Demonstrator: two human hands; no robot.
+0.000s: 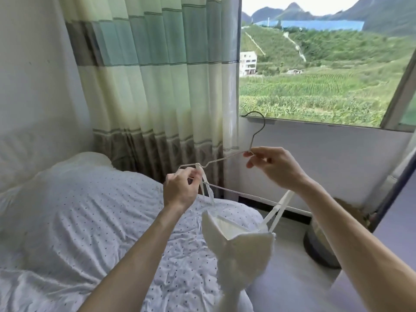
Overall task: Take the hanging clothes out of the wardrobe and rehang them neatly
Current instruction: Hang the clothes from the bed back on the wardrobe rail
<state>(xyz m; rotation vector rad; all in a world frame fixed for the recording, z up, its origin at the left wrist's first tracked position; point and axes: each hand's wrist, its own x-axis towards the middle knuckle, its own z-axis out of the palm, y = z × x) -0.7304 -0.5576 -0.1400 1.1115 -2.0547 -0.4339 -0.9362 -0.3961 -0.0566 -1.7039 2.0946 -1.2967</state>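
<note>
Two bare hands are raised at mid-frame around a white wire hanger (225, 158), which is held tilted in the air with its hook (254, 112) turned up toward the window sill. The hanger is pinched at the base of the hook between the thumb and forefinger of the right hand (273, 168), the other fingers being loosely curled beneath. The left hand (180, 188) is closed at the hanger's lower left shoulder, where a thin strap (203, 185) is nipped between its fingertips. A white knit top (243, 246) is suspended below the hanger by that strap and by a second strap (286, 199), which runs up behind the right wrist. The garment hangs at lower centre, in front of the bed's edge. A bed (78, 217) covered with a dotted white sheet is spread across the left and lower left. A striped green and beige curtain (157, 75) is drawn along the upper left, and green fields are seen through the window (326, 82) at upper right. A dark round container (319, 248) is set on the floor at lower right.
</note>
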